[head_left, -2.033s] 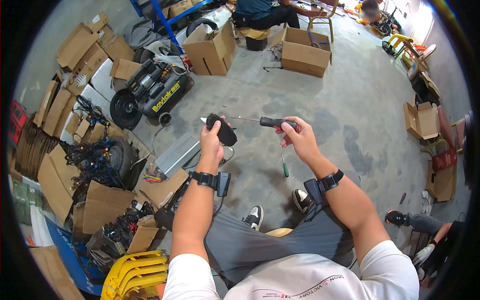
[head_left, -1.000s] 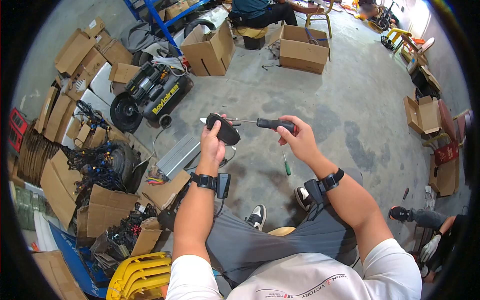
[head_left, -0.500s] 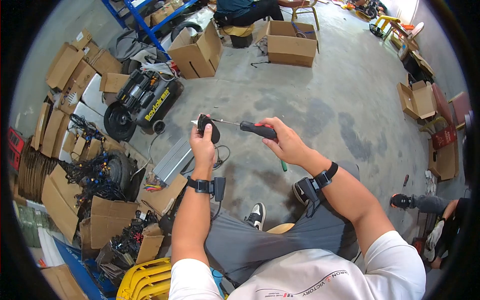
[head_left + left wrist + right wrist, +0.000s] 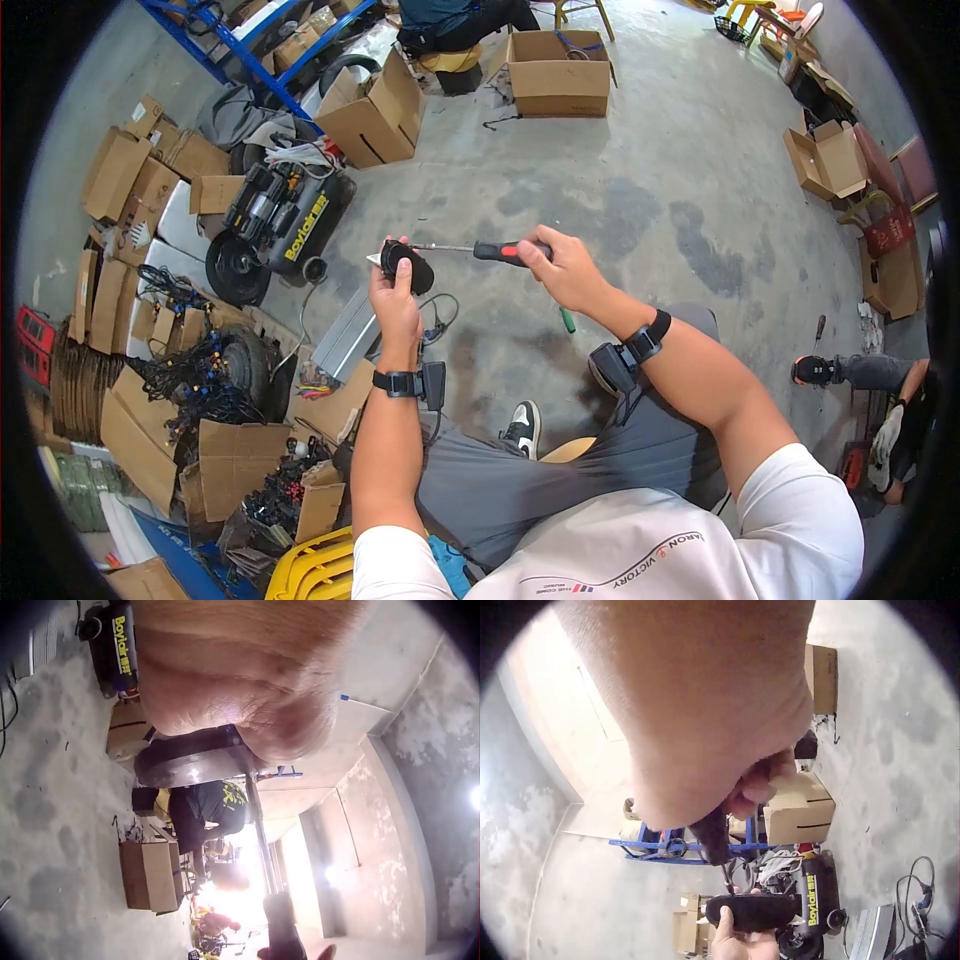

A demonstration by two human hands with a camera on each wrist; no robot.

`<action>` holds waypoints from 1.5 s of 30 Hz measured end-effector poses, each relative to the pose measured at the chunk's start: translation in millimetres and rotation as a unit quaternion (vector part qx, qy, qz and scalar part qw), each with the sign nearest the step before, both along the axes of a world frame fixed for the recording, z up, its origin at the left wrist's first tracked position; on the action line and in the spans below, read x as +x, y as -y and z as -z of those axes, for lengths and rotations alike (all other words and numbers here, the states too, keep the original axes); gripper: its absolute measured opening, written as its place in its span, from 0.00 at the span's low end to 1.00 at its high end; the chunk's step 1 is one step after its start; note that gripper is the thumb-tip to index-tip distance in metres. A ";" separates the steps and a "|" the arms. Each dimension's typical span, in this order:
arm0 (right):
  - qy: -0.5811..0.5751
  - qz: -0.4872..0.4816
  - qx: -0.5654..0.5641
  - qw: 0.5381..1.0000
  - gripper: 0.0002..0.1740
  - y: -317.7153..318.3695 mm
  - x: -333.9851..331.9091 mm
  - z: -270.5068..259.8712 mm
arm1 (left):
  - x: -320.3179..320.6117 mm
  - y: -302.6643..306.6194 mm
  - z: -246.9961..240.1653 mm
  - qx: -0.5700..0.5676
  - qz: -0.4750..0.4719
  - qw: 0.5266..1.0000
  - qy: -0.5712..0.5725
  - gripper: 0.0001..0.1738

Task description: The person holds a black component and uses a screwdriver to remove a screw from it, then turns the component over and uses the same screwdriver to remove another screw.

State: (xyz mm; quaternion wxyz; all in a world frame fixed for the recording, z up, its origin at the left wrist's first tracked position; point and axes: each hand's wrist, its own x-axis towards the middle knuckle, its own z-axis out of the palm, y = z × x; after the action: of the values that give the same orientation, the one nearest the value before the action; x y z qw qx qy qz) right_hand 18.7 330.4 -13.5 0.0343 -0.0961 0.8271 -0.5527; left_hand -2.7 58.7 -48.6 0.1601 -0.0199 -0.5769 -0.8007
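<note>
My left hand holds a black, rounded part with a white pointed tip showing at its left side. The thumb lies on the part's face. In the right wrist view the part looks long and oval. My right hand grips a screwdriver by its black and red handle. Its metal shaft runs level to the left, and the end meets the upper edge of the black part. In the left wrist view the shaft reaches up to the part beside the left hand.
A green-handled tool lies on the floor by the right forearm. To the left are an air compressor, a silver metal case and boxes of cables. Cardboard boxes stand ahead. Another person's gloved hand shows at right.
The head view has swung, so surroundings shift left. The right hand has turned about the screwdriver handle, and the black part is tilted differently. The right forearm now covers more of the green-handled tool.
</note>
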 end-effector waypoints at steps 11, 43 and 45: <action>-0.080 -0.012 -0.069 0.994 0.18 2.9 9.2 -12.1 | 0.1 0.4 -3.8 0.026 0.003 1.000 0.001 0.26; -0.002 0.013 -0.052 0.999 0.20 6.5 6.0 -8.3 | -4.0 8.7 -1.9 0.068 -0.076 0.991 0.087 0.16; 0.000 0.014 -0.052 0.999 0.20 6.7 5.9 -7.9 | -5.1 8.9 0.0 0.062 -0.083 0.992 0.070 0.15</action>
State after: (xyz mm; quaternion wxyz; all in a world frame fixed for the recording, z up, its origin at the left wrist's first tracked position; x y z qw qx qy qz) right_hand 24.6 323.8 -5.6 0.0214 -0.0859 0.7988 -0.5951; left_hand -7.9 49.9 -48.6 0.1864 0.0945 -0.5353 -0.8184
